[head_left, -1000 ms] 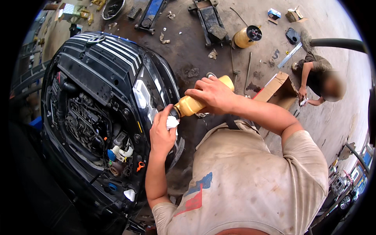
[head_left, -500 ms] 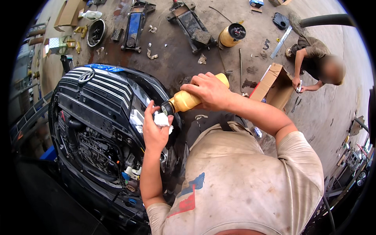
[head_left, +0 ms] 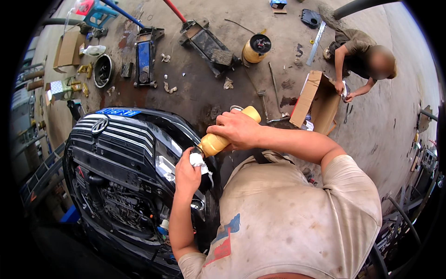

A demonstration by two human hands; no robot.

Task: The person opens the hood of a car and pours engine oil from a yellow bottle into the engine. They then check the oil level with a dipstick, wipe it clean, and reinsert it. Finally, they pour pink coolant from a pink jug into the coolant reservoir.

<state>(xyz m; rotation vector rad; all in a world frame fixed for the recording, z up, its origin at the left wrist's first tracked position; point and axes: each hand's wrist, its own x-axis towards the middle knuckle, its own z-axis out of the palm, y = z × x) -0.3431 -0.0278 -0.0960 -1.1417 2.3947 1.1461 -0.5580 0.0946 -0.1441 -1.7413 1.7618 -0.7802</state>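
Observation:
My right hand [head_left: 236, 129] is wrapped around the body of a yellow plastic bottle [head_left: 214, 143], which lies tilted with its dark-capped end down to the left. Against that end, my left hand [head_left: 186, 173] is closed on a crumpled white tissue [head_left: 197, 160]; its fingers cover most of the cap. Whether the cap is being turned or only wiped, I cannot tell. Just left of my hands is the front corner of a black car [head_left: 160, 149], hood area open and engine [head_left: 123, 200] exposed.
A person [head_left: 360, 56] crouches at the right, handling a small light item beside an open cardboard box [head_left: 320, 102]. Beyond the car stand a blue floor jack [head_left: 145, 60], a dark floor jack [head_left: 211, 49] and a yellow drum [head_left: 256, 48]. A black basin [head_left: 103, 71] sits far left.
My left fingers, spread beside the cap half a second ago, have closed over it with the tissue. The view has shifted, bringing more of the far floor into sight.

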